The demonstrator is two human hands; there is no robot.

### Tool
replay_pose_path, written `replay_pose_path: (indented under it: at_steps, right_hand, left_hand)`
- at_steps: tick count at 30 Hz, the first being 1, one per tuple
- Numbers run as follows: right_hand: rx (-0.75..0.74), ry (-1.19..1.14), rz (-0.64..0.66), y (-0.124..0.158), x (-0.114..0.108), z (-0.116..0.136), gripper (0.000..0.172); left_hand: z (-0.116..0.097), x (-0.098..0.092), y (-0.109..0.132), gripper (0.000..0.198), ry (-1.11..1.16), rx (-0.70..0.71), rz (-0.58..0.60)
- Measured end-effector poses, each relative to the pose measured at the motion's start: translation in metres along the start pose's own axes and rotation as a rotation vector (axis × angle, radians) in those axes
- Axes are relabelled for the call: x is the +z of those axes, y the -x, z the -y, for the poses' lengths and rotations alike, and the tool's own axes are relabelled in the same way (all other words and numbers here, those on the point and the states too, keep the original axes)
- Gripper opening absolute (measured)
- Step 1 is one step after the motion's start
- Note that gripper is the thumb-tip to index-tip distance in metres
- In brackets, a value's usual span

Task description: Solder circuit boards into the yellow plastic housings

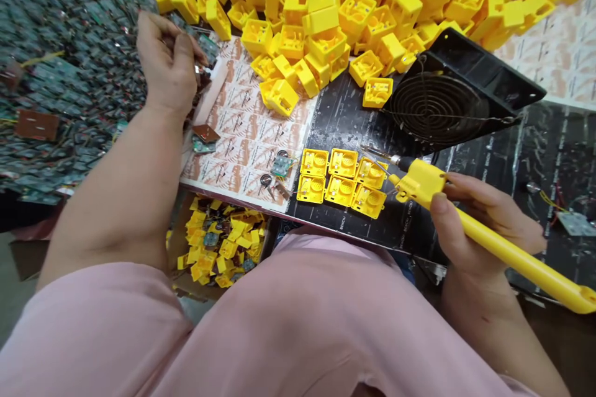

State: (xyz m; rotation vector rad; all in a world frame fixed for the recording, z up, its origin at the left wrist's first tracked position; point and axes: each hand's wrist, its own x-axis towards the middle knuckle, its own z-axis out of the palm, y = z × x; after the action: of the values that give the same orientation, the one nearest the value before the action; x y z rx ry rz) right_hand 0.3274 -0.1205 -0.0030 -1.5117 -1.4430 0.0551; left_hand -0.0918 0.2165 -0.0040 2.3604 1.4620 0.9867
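Note:
My right hand (pixel 470 223) is closed around a yellow soldering iron (pixel 465 214), its metal tip pointing left over a block of several open yellow plastic housings (pixel 342 181) laid in two rows on the black mat. My left hand (pixel 167 65) reaches up and left to the edge of a big heap of small green circuit boards (pixel 69 74); its fingers are curled and pinch a small board that I can barely make out. A single green circuit board with wires (pixel 282 165) lies on the printed sheet beside the housings.
A huge pile of yellow housings (pixel 372 0) fills the back. A black fume fan (pixel 442 102) stands tilted at the right. A box of yellow parts (pixel 221 242) sits below the table edge. Pink-clad knees fill the foreground.

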Motion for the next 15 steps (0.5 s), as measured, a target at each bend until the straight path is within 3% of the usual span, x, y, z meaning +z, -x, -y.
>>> replay_pose_path:
  at_steps: [7,11,15]
  right_hand:
    - [0.006,0.029,0.020,0.001,-0.001,0.001,0.037]
    - [-0.056,-0.001,0.024,-0.001,0.002,0.001,0.043]
    - [-0.072,-0.007,0.028,-0.001,0.006,-0.001,0.044]
  left_hand:
    - [-0.012,-0.005,0.009,0.049,-0.014,0.068,0.003]
    - [-0.023,-0.002,0.000,0.060,-0.152,0.048,0.096]
    - [-0.029,0.001,-0.016,0.054,-0.284,-0.018,0.161]
